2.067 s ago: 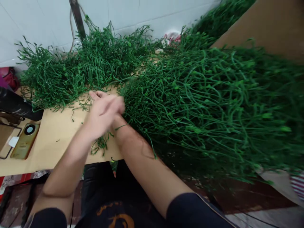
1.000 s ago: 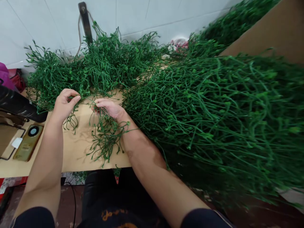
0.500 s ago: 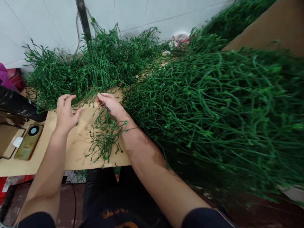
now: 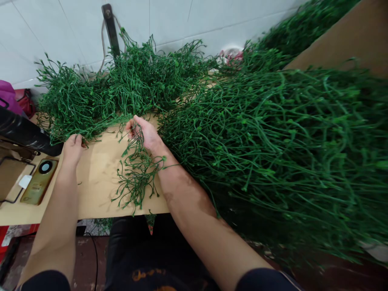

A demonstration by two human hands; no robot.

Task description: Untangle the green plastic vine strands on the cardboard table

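My right hand (image 4: 144, 131) is closed around a small bunch of thin green artificial plant sprigs (image 4: 136, 173), whose branching tips hang down over the board towards my body. Farther left, my left hand (image 4: 73, 147) has its fingers pinched together at the lower edge of a heap of the same sprigs (image 4: 91, 95). A stem shows at those fingertips, though the exact grip is partly hidden. Both hands are just above a tan board (image 4: 97, 173).
A large mass of green sprigs (image 4: 273, 141) fills the right side. On the left lie a phone (image 4: 39, 182) and a black cylinder (image 4: 27, 131). Behind the heap, a dark metal post (image 4: 110, 30) stands before the white tiled wall (image 4: 169, 18).
My left hand has moved left and slightly down, its spread fingers closing at the heap's edge. My right hand stays nearly in place with the bunch.
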